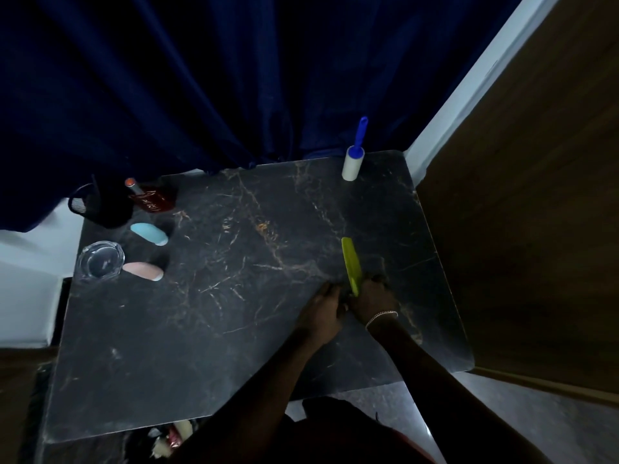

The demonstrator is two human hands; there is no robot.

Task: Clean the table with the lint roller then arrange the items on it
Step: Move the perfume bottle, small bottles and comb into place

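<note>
A black marble table [234, 313] fills the middle of the head view. The lint roller [353, 162], white roll with a blue handle, stands upright at the far right corner, apart from both hands. A yellow-green comb [351, 262] lies flat on the right side of the table. My right hand [371, 299], with a bracelet on the wrist, grips its near end. My left hand [321, 313] rests on the table just left of it, fingers curled near the comb's end. Whether the left hand touches the comb is hidden.
Along the left edge stand a glass ashtray [100, 261], a pink oval case [144, 271], a light blue oval case [149, 233], a red perfume bottle [154, 199] and a black mesh holder [100, 205]. A dark blue curtain [234, 78] hangs behind. A wooden panel [536, 212] is right.
</note>
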